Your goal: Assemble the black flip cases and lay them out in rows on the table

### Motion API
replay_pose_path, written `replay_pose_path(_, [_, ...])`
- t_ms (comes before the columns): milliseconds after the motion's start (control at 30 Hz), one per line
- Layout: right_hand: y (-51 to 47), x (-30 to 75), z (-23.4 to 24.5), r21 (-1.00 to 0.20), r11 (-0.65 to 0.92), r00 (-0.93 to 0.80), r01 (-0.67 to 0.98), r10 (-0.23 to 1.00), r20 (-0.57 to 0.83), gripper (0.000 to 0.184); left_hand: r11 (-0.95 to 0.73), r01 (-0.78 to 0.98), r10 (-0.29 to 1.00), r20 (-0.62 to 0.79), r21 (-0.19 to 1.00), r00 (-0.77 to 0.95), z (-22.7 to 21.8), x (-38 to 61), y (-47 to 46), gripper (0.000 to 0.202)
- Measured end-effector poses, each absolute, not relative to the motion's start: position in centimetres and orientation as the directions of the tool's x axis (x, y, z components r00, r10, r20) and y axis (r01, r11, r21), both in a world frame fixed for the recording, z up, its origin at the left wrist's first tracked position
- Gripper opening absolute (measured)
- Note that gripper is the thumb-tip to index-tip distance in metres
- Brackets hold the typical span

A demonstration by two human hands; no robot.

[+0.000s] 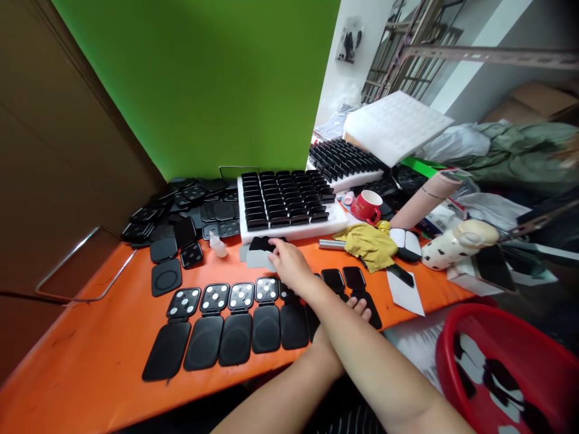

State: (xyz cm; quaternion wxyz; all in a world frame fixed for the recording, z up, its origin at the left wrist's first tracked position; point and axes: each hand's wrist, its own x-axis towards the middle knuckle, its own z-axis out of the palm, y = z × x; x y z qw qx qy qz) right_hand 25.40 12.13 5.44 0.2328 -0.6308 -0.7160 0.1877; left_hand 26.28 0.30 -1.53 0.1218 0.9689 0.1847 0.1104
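My right hand reaches across to the left, over my left forearm. Its thumb and fingers are pinched at the edge of a thin black pad, beside flat grey sheets. Lower right, my left hand lies with its fingertips over the black folding panels at the right end of a row; the forearm hides part of it. Several unfolded black hinged panels line the table's front. Some upper panels carry white round dots. Farther right, the upper panels are plain black.
A white foam tray of upright black pieces stands behind, with black panels piled left. Nearby are a small dropper bottle, a yellow cloth, a red mug and a red tub beside the orange table.
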Motion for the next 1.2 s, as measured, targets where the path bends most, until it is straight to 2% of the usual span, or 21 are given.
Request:
replay_pose_path(200, [9.7, 30.3, 7.6, -0.583, 0.155, -0.087, 0.798, 0.986, 0.143, 0.018, -0.896, 0.297, 0.392, 0.273, 0.331, 0.878, 0.8, 25.6, 0.1, 0.05])
replay_pose_path(367, [6.0, 32.8, 8.3, -0.602, 0.053, 0.133, 0.797, 0.957, 0.26, 0.016, -0.885, 0.284, 0.406, 0.313, 0.37, 0.859, 1.6, 25.1, 0.0, 0.049])
replay_pose_path(500, [2.8, 33.4, 8.3, -0.723, -0.044, 0.295, 0.69, 0.929, 0.224, 0.021, -0.888, 0.264, 0.393, 0.323, 0.377, 0.861, 1.5, 25.3, 0.0, 0.039])
replay_pose_path(633, [0.8, 34.2, 8.2, -0.744, -0.055, 0.368, 0.666, 0.892, 0.263, 0.023, -0.892, 0.259, 0.38, 0.305, 0.371, 0.873, 1.8, 24.9, -0.6, 0.031])
replay_pose_path(700, [0.3, 34.7, 8.1, -0.771, -0.084, 0.399, 0.631, 0.888, 0.23, 0.024, -0.889, 0.27, 0.386, 0.288, 0.37, 0.876, 2.2, 23.9, -1.0, 0.029])
replay_pose_path(767, [0.0, 35.2, 8.0, -0.822, -0.101, 0.392, 0.561, 0.907, 0.156, 0.026, -0.879, 0.306, 0.414, 0.267, 0.366, 0.87, 2.5, 22.2, -1.3, 0.031])
replay_pose_path(867, [-0.3, 35.6, 7.3, -0.883, -0.084, 0.291, 0.463, 0.955, 0.061, 0.029, -0.853, 0.39, 0.478, 0.22, 0.348, 0.85, 2.5, 19.4, -1.3, 0.038])
replay_pose_path(967, [0.2, 35.7, 6.1, -0.889, -0.078, 0.225, 0.452, 0.974, 0.029, 0.024, -0.834, 0.442, 0.514, 0.175, 0.329, 0.84, 1.7, 17.5, -0.9, 0.05])
replay_pose_path(1033, [0.9, 35.9, 5.2, -0.892, -0.094, 0.216, 0.443, 0.976, 0.004, 0.026, -0.827, 0.458, 0.524, 0.154, 0.326, 0.838, 1.2, 17.0, -0.7, 0.055])
replay_pose_path(1100, [1.9, 36.2, 4.3, -0.906, -0.117, 0.187, 0.408, 0.981, -0.042, 0.032, -0.819, 0.468, 0.533, 0.142, 0.332, 0.834, 0.8, 17.0, -0.6, 0.056])
replay_pose_path(1200, [3.5, 36.6, 3.2, -0.917, -0.147, 0.112, 0.371, 0.987, -0.113, 0.024, -0.808, 0.473, 0.544, 0.133, 0.351, 0.829, 0.8, 17.1, -0.6, 0.055])
